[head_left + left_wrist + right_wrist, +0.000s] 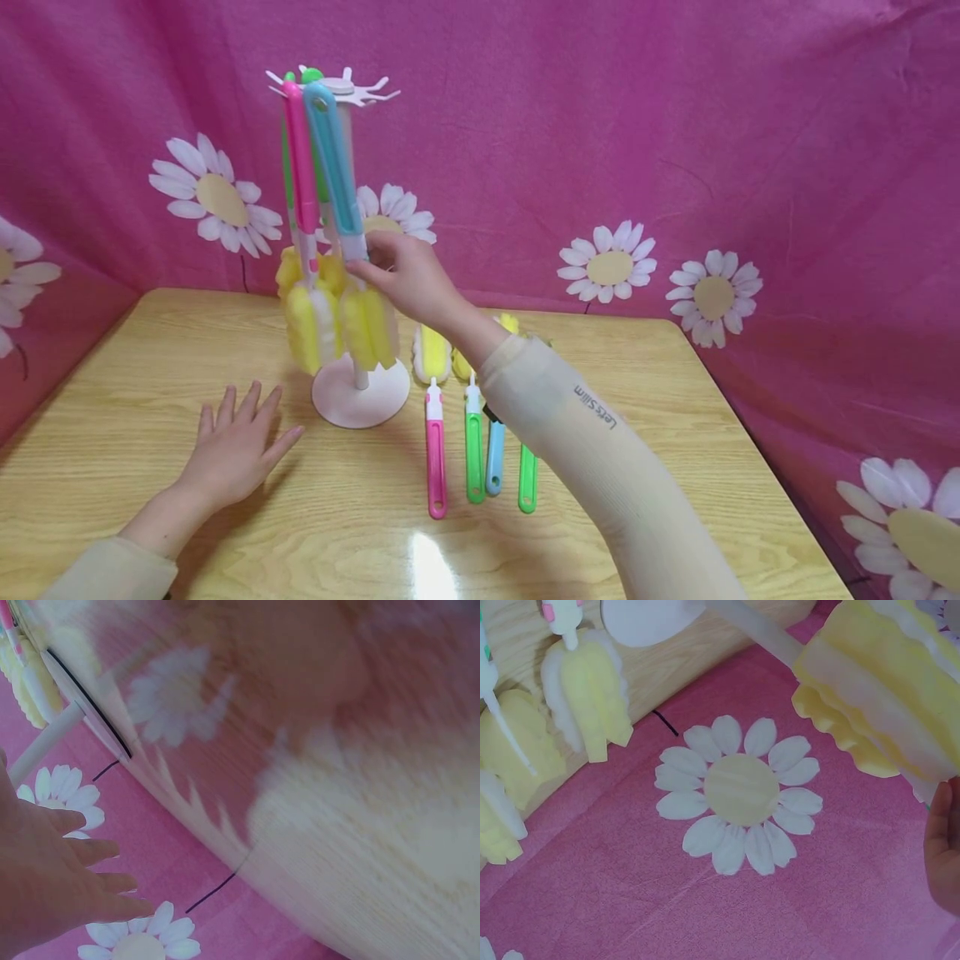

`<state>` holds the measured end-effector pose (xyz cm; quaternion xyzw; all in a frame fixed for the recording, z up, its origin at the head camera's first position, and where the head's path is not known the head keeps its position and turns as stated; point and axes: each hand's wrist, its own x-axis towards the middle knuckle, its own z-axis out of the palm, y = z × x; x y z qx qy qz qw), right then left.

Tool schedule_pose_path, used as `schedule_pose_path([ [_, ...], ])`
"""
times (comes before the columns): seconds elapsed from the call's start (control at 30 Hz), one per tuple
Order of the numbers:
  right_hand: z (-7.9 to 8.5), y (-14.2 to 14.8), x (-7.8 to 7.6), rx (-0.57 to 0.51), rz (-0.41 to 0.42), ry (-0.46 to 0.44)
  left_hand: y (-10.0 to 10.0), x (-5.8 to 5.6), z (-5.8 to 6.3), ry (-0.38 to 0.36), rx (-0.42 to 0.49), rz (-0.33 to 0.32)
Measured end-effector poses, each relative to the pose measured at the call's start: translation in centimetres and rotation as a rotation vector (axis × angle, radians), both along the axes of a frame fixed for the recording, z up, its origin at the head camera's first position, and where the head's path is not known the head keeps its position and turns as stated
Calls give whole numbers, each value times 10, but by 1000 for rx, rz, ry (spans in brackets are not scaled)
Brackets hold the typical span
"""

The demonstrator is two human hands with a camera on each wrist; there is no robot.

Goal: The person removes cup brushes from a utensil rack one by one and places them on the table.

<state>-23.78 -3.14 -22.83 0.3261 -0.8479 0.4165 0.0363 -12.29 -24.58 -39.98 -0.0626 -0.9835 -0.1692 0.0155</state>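
My right hand (408,271) pinches a blue-handled sponge brush (333,158) by its white neck, just above the yellow sponge head. The top of its handle is at the arms of a white rack (360,408); whether it hangs there I cannot tell. Beside it a pink-handled sponge brush (300,158) hangs on the rack, with green-handled ones partly hidden behind. In the right wrist view, the held brush's yellow and white sponge (877,682) is close to my fingers. My left hand (236,454) is spread, palm down, low over the table left of the rack's base.
On the wooden table (337,533) right of the rack lie a pink sponge brush (436,458), a green one (474,450), a blue one (496,458) and another green one (528,483). My right sleeve covers parts of them. A pink daisy cloth (487,150) hangs behind.
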Motion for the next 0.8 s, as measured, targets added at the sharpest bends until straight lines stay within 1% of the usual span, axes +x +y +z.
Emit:
schedule_pose_path([
  [0.2,0,1,2,5,20,-10,-1,-1,-3,9,-11,4],
  [0.37,-3,7,3,-5,61,31,-1,-1,-3,15,-12,2],
  [0.4,-4,10,3,-10,71,28,-1,-1,-2,13,-11,2],
  [0.47,-5,15,4,-12,91,-3,-1,-1,-2,11,-9,1],
  [0.63,-11,31,6,37,137,-131,-1,-1,-3,8,-13,2],
  [0.7,-13,38,7,64,147,-147,0,-1,-3,8,-14,2],
  [0.8,-17,49,8,83,151,-129,0,-1,-2,10,-16,1],
])
